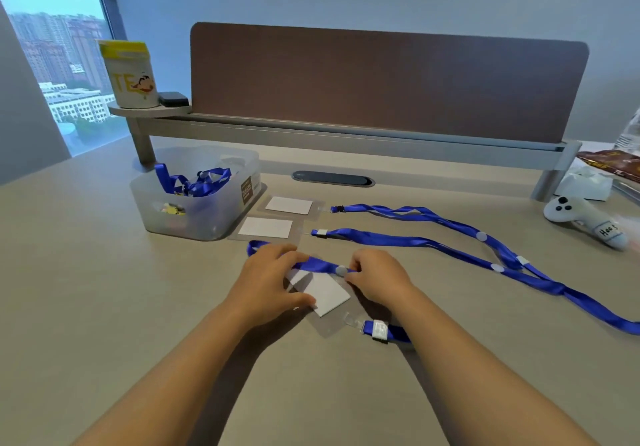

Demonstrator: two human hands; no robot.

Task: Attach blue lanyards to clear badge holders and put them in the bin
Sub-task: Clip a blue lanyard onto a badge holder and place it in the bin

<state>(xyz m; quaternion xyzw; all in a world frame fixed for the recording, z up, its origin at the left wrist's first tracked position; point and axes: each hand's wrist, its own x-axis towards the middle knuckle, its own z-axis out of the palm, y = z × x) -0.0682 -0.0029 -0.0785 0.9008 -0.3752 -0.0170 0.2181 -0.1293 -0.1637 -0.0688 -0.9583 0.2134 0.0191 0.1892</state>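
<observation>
A clear badge holder with a white card (325,295) lies on the desk between my hands, its clip end (379,330) joined to a blue lanyard. That lanyard (317,265) is folded across the holder's top. My left hand (270,282) rests on the holder and the lanyard's left part. My right hand (375,274) pinches the lanyard beside a grey slider bead (342,270). Two more badge holders (289,205) (266,228) lie further back, each with a blue lanyard (415,211) (398,237) stretching right. The translucent bin (239,203) at left holds finished lanyards.
A brown desk divider (381,81) on a grey rail stands behind. A yellow-lidded canister (130,74) and a black block (173,99) sit on a small shelf at left. A white game controller (581,218) and wrapped packets (613,165) lie at the right edge.
</observation>
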